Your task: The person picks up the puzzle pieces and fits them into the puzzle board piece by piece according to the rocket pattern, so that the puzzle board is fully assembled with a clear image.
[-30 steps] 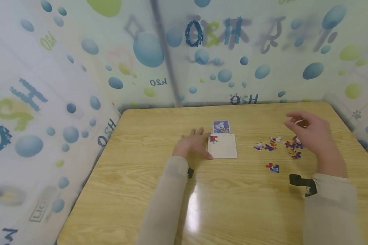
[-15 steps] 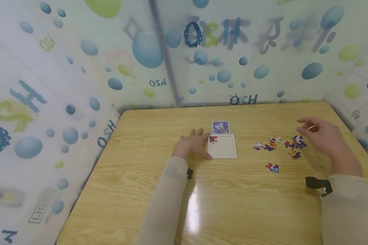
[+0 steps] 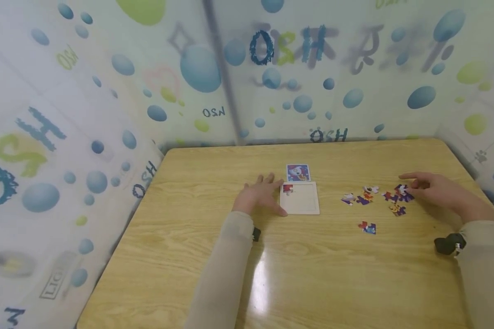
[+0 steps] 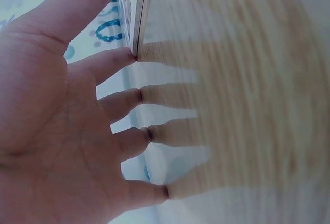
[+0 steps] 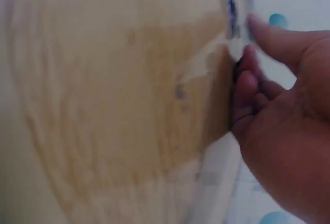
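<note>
My left hand (image 3: 258,195) lies with fingers spread at the left side of a white puzzle tray (image 3: 308,201). In the left wrist view, the index fingertip of this hand (image 4: 67,110) touches the tray's edge. A red corner puzzle piece (image 3: 287,188) sits in the tray's upper left. My right hand (image 3: 438,191) is low at the right end of a cluster of dark puzzle pieces (image 3: 403,193), fingers loosely bent. In the right wrist view, the thumb of the right hand (image 5: 294,100) stands apart from the curled fingers, and I see nothing held.
A picture card (image 3: 298,172) of a white character lies just behind the tray. Several loose puzzle pieces (image 3: 365,195) lie to the tray's right, with a red and blue one (image 3: 367,227) nearer the front. Patterned curtains (image 3: 346,68) border the wooden table (image 3: 333,274).
My right hand has moved right and down, from above the loose pieces to the table beside the cluster's right end. The left hand and the tray have stayed put.
</note>
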`<state>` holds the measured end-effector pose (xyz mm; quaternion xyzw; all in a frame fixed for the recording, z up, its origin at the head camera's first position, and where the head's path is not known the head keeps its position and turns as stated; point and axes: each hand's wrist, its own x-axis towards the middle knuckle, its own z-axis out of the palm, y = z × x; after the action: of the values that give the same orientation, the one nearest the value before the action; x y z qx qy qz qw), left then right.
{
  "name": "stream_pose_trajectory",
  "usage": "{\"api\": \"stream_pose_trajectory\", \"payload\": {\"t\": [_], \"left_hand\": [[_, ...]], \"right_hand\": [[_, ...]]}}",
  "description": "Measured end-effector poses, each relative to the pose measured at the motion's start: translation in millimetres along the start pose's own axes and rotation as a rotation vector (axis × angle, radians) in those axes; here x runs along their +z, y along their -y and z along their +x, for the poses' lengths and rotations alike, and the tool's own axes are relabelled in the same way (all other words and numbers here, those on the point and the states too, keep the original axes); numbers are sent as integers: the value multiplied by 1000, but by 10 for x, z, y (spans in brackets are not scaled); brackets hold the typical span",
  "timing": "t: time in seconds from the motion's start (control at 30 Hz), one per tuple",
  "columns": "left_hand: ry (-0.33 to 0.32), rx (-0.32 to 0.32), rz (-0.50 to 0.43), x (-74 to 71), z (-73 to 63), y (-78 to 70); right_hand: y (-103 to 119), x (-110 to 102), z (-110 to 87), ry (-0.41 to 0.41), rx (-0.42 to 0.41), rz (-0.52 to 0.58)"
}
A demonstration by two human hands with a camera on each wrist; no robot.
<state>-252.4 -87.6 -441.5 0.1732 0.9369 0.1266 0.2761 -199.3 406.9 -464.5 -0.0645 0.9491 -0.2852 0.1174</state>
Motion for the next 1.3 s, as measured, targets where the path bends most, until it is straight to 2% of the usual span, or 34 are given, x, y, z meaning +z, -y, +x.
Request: {"api": "stream_pose_trajectory", "payload": {"t": [0.2, 0.3, 0.47, 0.93, 1.3], "left_hand": [[-13, 2, 5, 11, -5, 4], [-23, 7, 2, 4, -8, 10], [-27, 23, -2, -3, -7, 18], [-31, 23, -17, -1, -35, 13], [-39, 24, -29, 55, -7, 36]], "right_hand": [[-63, -21, 24, 57, 27, 73], [-39, -26, 42, 73, 27, 55], [-32, -5, 55, 59, 35, 32], [-56, 44, 52, 49, 38, 62], [-42, 73, 14, 53, 58, 61]]}}
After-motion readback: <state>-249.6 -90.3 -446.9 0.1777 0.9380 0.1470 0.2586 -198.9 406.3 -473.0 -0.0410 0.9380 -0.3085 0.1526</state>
